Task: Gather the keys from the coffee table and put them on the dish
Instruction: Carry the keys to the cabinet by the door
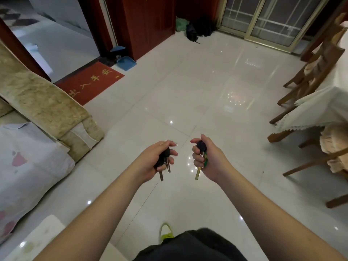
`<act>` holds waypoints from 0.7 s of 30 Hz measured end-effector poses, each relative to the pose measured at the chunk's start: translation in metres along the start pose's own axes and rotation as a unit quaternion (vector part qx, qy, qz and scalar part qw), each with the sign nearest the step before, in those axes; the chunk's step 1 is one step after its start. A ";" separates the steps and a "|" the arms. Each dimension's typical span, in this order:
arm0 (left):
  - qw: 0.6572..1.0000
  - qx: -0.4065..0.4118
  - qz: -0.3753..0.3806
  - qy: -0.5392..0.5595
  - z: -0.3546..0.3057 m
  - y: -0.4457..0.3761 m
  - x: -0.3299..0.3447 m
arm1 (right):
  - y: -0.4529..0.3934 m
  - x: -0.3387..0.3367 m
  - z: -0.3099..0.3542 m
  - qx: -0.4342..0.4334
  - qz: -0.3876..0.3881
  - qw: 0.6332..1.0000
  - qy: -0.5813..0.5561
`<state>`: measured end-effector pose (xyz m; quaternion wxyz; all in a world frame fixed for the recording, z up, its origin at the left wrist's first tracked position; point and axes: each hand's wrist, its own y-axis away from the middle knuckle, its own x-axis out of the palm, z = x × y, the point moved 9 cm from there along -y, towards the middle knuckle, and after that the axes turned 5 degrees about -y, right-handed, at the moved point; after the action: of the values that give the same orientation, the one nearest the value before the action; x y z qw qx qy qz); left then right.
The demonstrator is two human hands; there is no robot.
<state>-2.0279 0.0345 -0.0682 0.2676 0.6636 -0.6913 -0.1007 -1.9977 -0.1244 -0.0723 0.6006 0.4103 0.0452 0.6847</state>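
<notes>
Head view, looking down over a glossy tiled floor [188,91]. The person is standing mid-room w/ both arms stretched forward, each hand carrying keys. The left hand [156,159] is curling its fingers [172,153] round a dark-headed bunch of keys [164,161]; two metal blades are hanging out below the palm. The right hand [207,157] is closing its fingers [196,158] on a second set of keys [201,154], black head at the top, a green tag against the palm, a brass blade pointing down. Both grips are looking closed & firm; neither hand is spread open.

Step in hand, by judgement: gathering is appearing done & the carrying stage is under way, approx. halfway through the task. The keys are sitting in the hands, not on any surface.

Containers: no dish is showing in this view, nor the coffee table, so contents cannot be told. The next move is calling for finding the dish, bringing both hands over it & loosening the fingers low so the keys are not bouncing out.

Surroundings: sofa [47,102] at left, red doormat [90,81] far left, wooden chairs [310,76] & a cloth-covered table [320,104] at right, sliding glass door [263,17] at the far side.
</notes>
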 end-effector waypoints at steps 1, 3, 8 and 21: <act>1.000 0.001 0.000 0.002 -0.009 -0.011 -0.004 | -0.011 0.004 0.007 0.001 0.002 1.000 0.001; 1.000 0.009 -0.002 0.000 -0.025 -0.035 -0.011 | -0.036 0.010 0.021 -0.003 0.003 1.000 0.008; 1.000 0.007 -0.006 -0.003 -0.059 -0.106 -0.025 | -0.109 0.024 0.062 0.004 0.004 1.000 0.002; 1.000 0.004 -0.030 -0.005 -0.192 -0.324 -0.022 | -0.322 0.040 0.214 0.043 0.026 0.998 0.025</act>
<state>-1.6514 0.0651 -0.0728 0.2582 0.6842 -0.6732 -0.1096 -1.6103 -0.0942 -0.0893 0.5631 0.4198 0.0790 0.7074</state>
